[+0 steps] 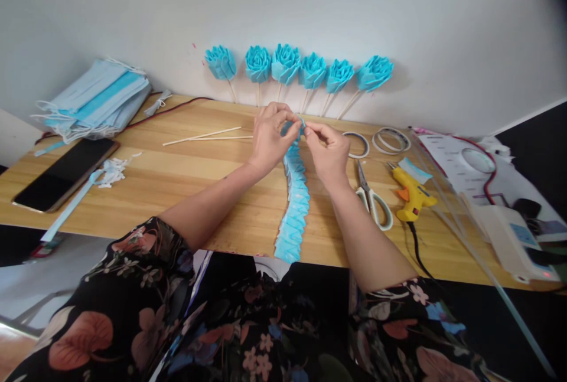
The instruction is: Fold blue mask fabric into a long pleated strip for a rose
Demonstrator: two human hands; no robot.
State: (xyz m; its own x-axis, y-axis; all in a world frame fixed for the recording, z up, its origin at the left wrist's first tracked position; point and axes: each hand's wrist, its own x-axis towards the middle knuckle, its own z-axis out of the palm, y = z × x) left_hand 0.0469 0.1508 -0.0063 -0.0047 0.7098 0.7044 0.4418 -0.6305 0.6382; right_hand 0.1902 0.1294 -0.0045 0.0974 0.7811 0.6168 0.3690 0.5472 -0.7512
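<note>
A long pleated strip of blue fabric (295,193) runs from between my hands down to the table's front edge. My left hand (273,137) is closed on its far end, thumb and fingers pinching the blue material. Close beside it, my right hand (328,144) pinches a small bit of the same end. The fingertips of both hands nearly meet there. Behind them, several blue fabric flowers on thin sticks, one of them a middle flower (286,64), lean against the wall. Two thin wooden sticks (201,136) lie left of my left hand.
On the left are stacked face masks (101,98), a phone (66,174) and white scraps (114,170). At right lie tape rolls (391,141), scissors (372,199), a yellow glue gun (413,194), glue sticks (452,216) and a white power strip (509,240). A black cord trails from the glue gun.
</note>
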